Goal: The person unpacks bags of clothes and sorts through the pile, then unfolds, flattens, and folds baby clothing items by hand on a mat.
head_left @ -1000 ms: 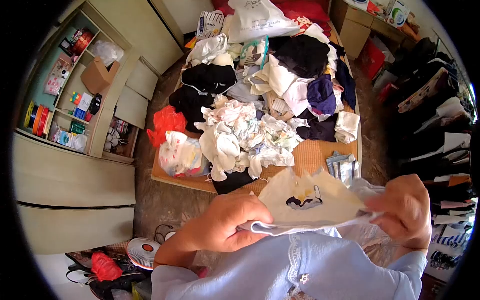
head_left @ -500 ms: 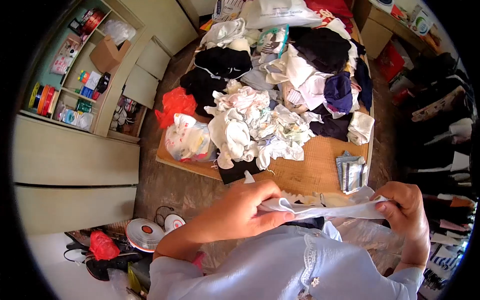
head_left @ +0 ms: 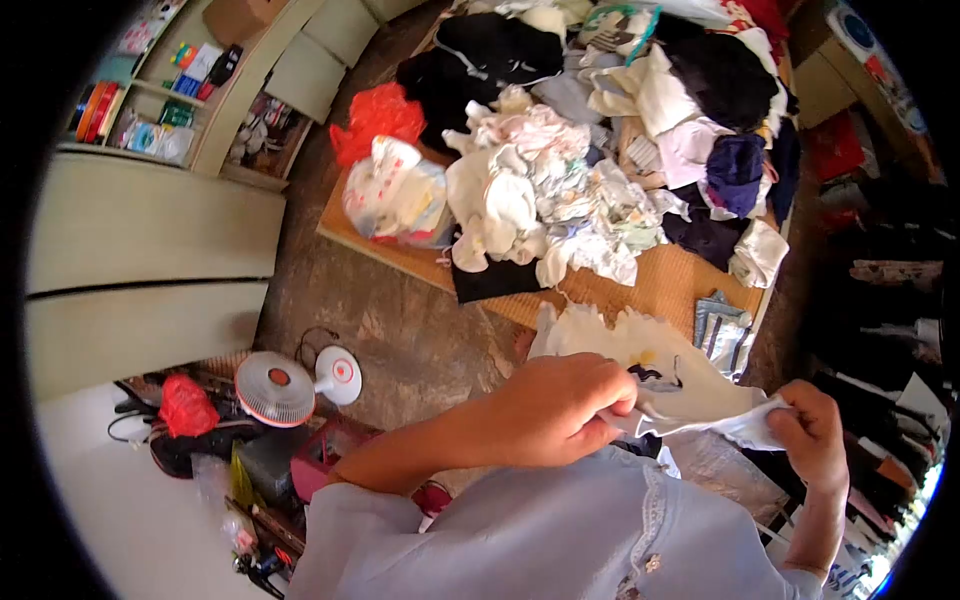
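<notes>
A small white garment [head_left: 640,345] with a dark and yellow printed figure is stretched between my two hands in front of my chest. My left hand [head_left: 565,410] pinches its near left edge. At its right end, the fingers of my right hand [head_left: 812,430] are closed on the hem. The garment's far edge hangs loose and wavy over the near edge of the mat-covered bed [head_left: 665,280]. Beyond it lies a heap of crumpled white clothes [head_left: 495,200]. A folded striped cloth [head_left: 722,335] rests on the mat to the right.
Dark clothes [head_left: 500,48], a red plastic bag [head_left: 378,122] and a clear bag of clothes [head_left: 398,195] lie on the bed. An electric fan [head_left: 276,388] stands on the floor at left. Shelves and cabinets [head_left: 150,225] line the left side; hanging clothes [head_left: 900,390] line the right.
The garment was held narrow and edge-on half a second ago; now its printed face shows again, spread out beyond my hands. The view has turned, and the bed sits higher in it.
</notes>
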### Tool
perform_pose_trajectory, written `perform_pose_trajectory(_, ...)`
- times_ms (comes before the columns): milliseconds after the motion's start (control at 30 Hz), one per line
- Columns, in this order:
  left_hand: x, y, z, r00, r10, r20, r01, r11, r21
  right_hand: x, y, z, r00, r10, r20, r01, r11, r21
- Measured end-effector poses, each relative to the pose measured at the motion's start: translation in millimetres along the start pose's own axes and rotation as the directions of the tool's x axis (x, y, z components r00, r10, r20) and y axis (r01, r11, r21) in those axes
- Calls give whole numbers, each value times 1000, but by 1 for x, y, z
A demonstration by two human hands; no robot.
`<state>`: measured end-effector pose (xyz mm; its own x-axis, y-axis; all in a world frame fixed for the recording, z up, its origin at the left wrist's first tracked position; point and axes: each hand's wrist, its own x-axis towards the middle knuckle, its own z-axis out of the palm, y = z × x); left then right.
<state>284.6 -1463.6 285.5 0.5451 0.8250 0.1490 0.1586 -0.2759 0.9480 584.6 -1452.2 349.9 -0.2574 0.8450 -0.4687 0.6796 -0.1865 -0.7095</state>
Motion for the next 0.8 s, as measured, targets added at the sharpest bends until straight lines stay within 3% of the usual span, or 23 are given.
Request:
perform_pose_trajectory(67,-6,-3,1,999,-9,-40,8,1000,-27,1,6,2,970,-218,-109,219,976,-2)
perform_pose_trajectory(167,-9,-6,6,985,-114,-127,113,993,-13,4,-5,3,977,-148,-154,142,989,-50)
perform_pose_trajectory(200,-10,-6,8,971,-189,-150,177,980,-87,7,-2,4,975,-152,-164,138,986,-95)
perform_pose_trajectory(333,-3,-13,9,936,-255,-244,212,959,-188,26,-11,11,949,-192,-250,172,980,-99)
perform_pose_trajectory(367,1,-13,3,936,-223,-272,206,974,-90,32,-17,12,944,-183,-274,165,982,-87)
perform_pose_trajectory(400,6,-14,4,910,-281,-304,214,948,-236,39,-17,12,940,-189,-283,172,982,-81)
perform_pose_trajectory(433,9,-19,1,909,-269,-318,239,962,-131,45,-17,10,935,-197,-294,184,980,-72)
perform_pose_trajectory(500,17,-23,-5,877,-354,-326,296,931,-213,58,-24,6,918,-248,-310,233,969,-84)
perform_pose_trajectory(567,27,-28,-6,843,-311,-439,198,938,-286,74,-25,5,861,-312,-403,294,950,-107)
perform_pose_trajectory(600,35,-22,-9,828,-338,-447,186,918,-350,85,-19,8,822,-320,-471,353,935,-19)
perform_pose_trajectory(700,60,-15,-18,764,-443,-469,80,786,-612,97,-36,5,776,-289,-561,330,944,-29)
perform_pose_trajectory(800,83,2,-13,765,-344,-545,-62,802,-594,98,-53,8,690,-354,-632,389,917,-89)
